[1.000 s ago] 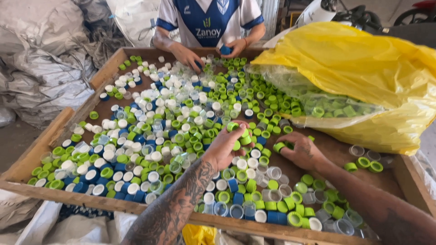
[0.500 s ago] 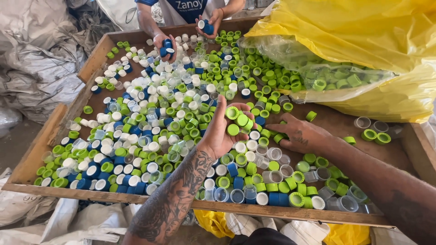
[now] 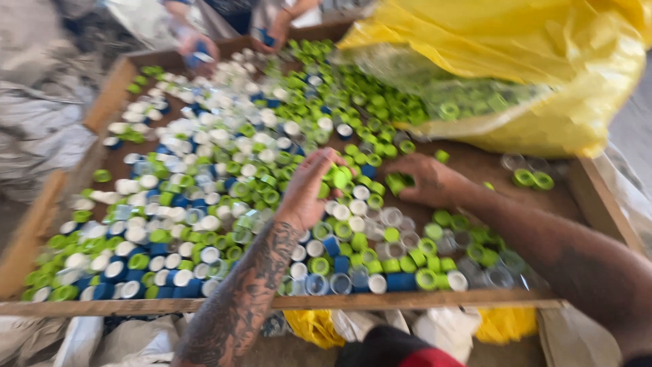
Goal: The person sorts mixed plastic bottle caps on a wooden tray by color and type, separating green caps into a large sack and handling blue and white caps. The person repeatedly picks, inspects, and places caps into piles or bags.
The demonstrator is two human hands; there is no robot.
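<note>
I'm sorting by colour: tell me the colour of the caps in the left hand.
Green, seen in the head view: the left hand holds green caps.

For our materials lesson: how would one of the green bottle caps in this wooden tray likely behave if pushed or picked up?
The green bottle caps look small and hollow, so probably light; the left hand seems to cup several at once. They lie flat in the wooden tray, so a push likely slides them. Set on edge, the round rim might roll.
</note>
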